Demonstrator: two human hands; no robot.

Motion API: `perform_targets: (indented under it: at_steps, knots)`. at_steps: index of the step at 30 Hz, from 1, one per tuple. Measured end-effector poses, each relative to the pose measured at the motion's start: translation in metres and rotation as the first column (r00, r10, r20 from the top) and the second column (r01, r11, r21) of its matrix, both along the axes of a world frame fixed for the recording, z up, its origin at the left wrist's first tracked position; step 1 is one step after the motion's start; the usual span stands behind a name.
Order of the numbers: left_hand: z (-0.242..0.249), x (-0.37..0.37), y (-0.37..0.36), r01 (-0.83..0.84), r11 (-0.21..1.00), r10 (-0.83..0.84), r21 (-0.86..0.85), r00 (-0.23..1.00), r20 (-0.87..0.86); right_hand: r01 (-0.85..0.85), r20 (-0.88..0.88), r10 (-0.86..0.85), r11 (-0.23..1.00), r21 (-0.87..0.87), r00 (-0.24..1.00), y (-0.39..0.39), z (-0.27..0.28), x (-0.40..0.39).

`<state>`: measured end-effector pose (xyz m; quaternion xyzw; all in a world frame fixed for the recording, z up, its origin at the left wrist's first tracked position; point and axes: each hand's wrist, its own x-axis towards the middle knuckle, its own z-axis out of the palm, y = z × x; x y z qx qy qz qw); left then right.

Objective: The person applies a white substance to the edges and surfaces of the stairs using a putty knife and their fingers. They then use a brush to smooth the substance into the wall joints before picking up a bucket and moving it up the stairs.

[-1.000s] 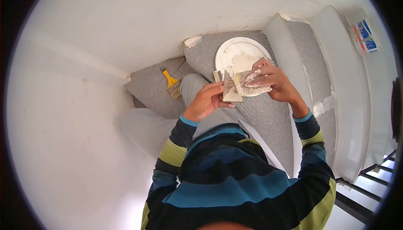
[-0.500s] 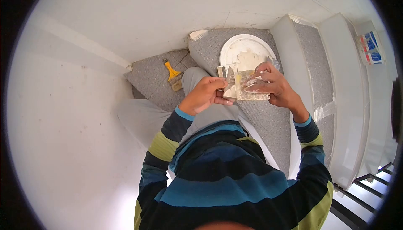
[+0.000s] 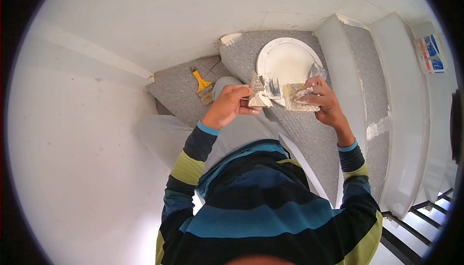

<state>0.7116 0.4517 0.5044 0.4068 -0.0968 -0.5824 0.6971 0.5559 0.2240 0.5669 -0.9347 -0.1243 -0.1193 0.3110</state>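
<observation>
My left hand (image 3: 228, 104) is closed on a putty-smeared scraper (image 3: 256, 83), with thumb and fingers pinching it. Thick pale putty (image 3: 260, 100) clings to the lower part of that tool. A wide, putty-caked scraper (image 3: 296, 101) is gripped in my right hand (image 3: 321, 98), whose fingers are also coated white. Both tools are held over my lap, a small gap between them. Behind them, a round white container (image 3: 276, 47) with cream-coloured putty inside rests on the grey speckled step. The handles are mostly hidden by my fingers.
A yellow-handled scraper (image 3: 199, 80) lies on the step to the left. White stair risers (image 3: 333, 47) climb at right, near a blue, red and white package (image 3: 430, 55). Black railing bars (image 3: 403, 245) stand at lower right; white walls (image 3: 87, 134) enclose the left.
The two scrapers have come apart: my left hand has shifted left, my right hand slightly right. The view has moved a little.
</observation>
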Motion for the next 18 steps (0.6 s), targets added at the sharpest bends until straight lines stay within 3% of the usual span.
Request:
perform_targets:
  at_steps: [8,12,14,18]
  knots:
    - [0.006,-0.009,-0.004,-0.010,1.000,0.008,-0.030,0.998,-0.061,0.156,0.238,-0.165,0.986,0.057,0.957,0.039,-0.014,0.010]
    - [0.005,-0.014,-0.005,-0.070,0.995,0.061,-0.077,0.991,-0.115,0.198,0.249,-0.224,0.972,0.127,0.942,0.051,-0.024,0.009]
    - [0.009,-0.016,-0.005,-0.081,0.994,0.073,-0.076,0.992,-0.100,0.163,0.360,-0.130,0.985,-0.061,0.924,0.050,-0.026,0.012]
    - [0.015,-0.012,0.003,-0.119,0.991,0.115,-0.055,0.991,-0.069,0.136,0.280,-0.061,0.956,-0.260,0.958,0.025,-0.028,0.005]
